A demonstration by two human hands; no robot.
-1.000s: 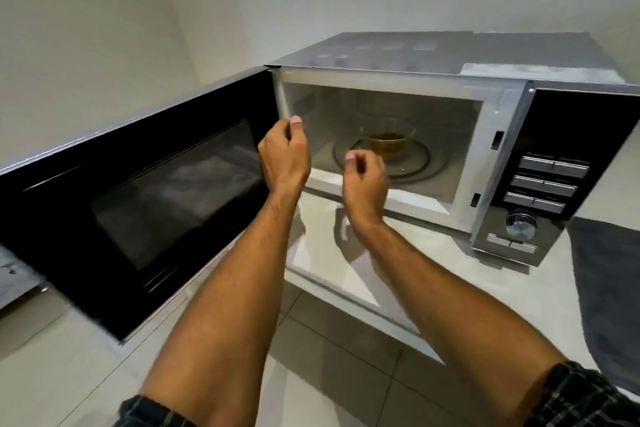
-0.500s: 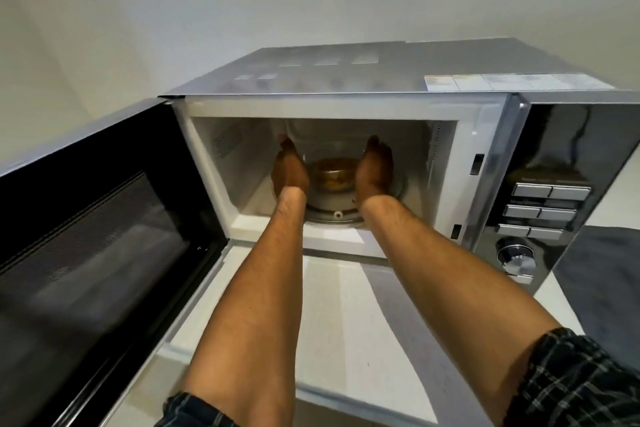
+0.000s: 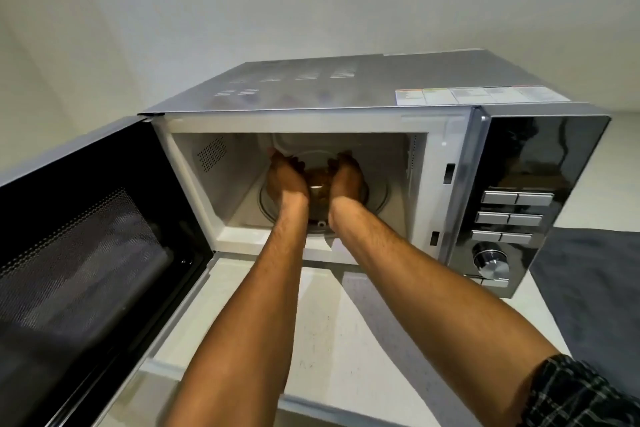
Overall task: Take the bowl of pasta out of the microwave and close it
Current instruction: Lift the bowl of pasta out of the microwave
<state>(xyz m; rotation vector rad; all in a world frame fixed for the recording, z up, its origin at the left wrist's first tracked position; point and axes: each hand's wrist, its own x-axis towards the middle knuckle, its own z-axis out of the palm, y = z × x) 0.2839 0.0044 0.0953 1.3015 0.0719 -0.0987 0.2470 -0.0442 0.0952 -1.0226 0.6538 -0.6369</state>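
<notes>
Centre frame, a microwave (image 3: 346, 104) stands with its door (image 3: 90, 239) swung wide to the left. Inside, on the turntable (image 3: 377, 196), the left hand (image 3: 285, 180) and right hand (image 3: 346, 178) clasp either side of a bowl (image 3: 317, 182) of pasta.

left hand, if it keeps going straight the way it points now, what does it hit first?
Probably the microwave's back wall. The left hand points into the cavity beside the bowl, fingers curled toward it; depth is unclear.

Both hands hide most of the bowl (image 3: 317, 184); its contents stay unclear.
</notes>
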